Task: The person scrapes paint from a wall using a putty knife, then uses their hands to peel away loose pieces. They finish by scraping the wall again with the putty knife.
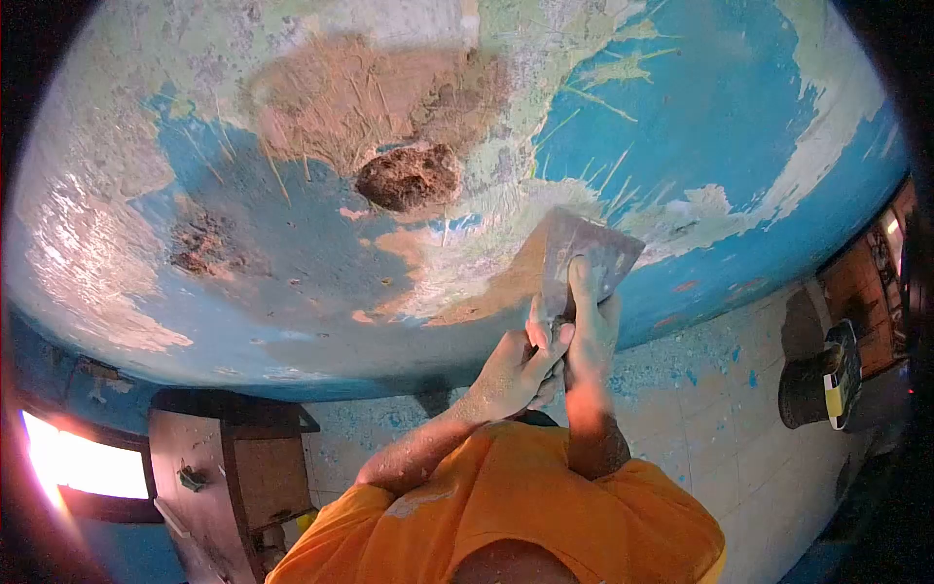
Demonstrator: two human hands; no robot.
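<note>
Both hands come together on a wide-bladed scraper, with its metal blade laid against the wall. My right hand is closed around the scraper's lower part, its thumb pressed flat on the blade. From the left, my left hand is closed at the handle, just below and touching the right hand. The handle is mostly hidden by the fingers. Around the blade the wall shows blue paint, pale green scraped patches and bare brownish plaster. A rough brown hole lies up and left of the scraper.
Blue paint chips are scattered over the tiled floor. A wooden cabinet stands at lower left near a bright window. At right is a dark object with a yellow and white part.
</note>
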